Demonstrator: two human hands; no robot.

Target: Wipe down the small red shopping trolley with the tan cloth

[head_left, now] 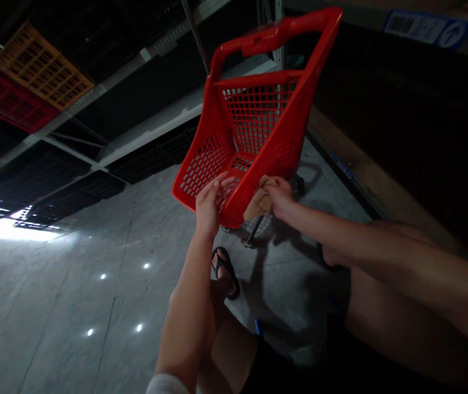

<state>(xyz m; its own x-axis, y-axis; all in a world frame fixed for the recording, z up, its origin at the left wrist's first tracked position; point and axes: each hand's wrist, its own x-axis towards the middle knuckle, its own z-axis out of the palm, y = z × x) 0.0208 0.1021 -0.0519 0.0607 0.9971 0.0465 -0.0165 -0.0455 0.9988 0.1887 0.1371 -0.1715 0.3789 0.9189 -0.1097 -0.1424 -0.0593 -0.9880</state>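
Note:
In front of me stands a red plastic shopping cart (270, 150) with latticed walls and a looped handle at its far top. A crumpled tan cloth (258, 204) is pinched in my right hand (278, 196), against the outer face of the cart's near right side. My left hand (212, 203) is at the near rim, its fingers apart and reaching over the basket. Nothing shows in that hand. Whether it touches the rim I cannot tell.
Metal shelving on the left carries a yellow crate (42, 65) and a red crate (10, 98). A dark shelf bay with a blue-and-white label (428, 30) runs along the right. My sandalled foot (224, 271) rests on the grey concrete floor (73, 290).

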